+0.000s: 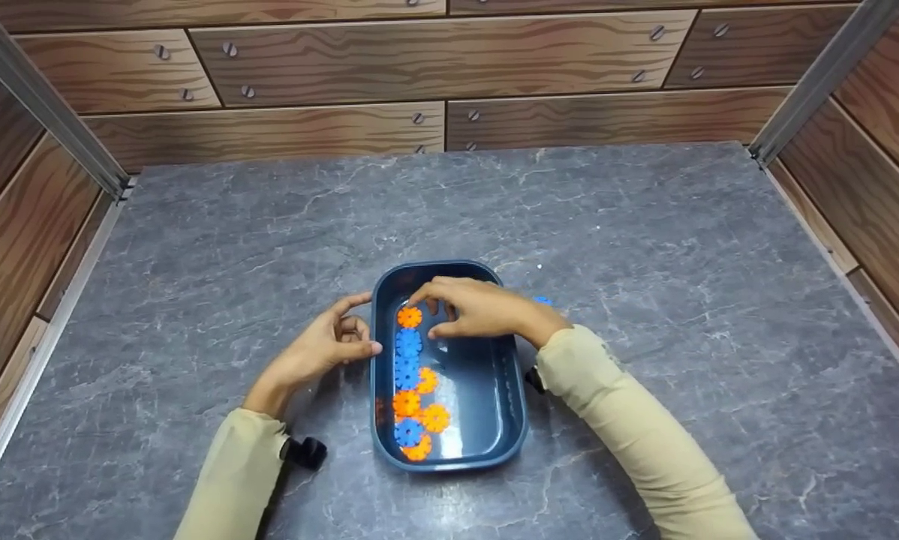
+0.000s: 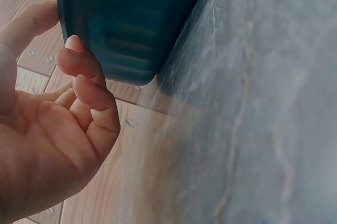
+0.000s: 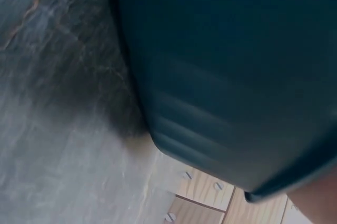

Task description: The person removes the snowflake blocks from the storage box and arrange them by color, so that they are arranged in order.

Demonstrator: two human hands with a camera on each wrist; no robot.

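Observation:
A dark blue rectangular tub [image 1: 479,420] with rounded corners stands on the table. Along its left side lie several flower-shaped plastic discs, blue [image 1: 409,431] and orange [image 1: 435,418]. My right hand [image 1: 476,306] reaches over the right rim into the tub, thumb and forefinger spread apart. Its forefinger tip is right at the uppermost orange disc [image 1: 410,318]. My left hand [image 1: 322,341] is at the outside of the left wall, thumb at the rim and fingers loosely bent. In the left wrist view its fingertips [image 2: 76,43] meet the tub wall [image 2: 131,29]. The right wrist view shows mostly the tub's outer wall [image 3: 226,77].
Another blue piece [image 1: 543,300] lies on the grey marbled table [image 1: 269,225] right of the tub, partly behind the right wrist. Wood-patterned panels [image 1: 434,60] enclose the back and both sides. A black wrist strap mount [image 1: 307,453] sticks out beside the left sleeve.

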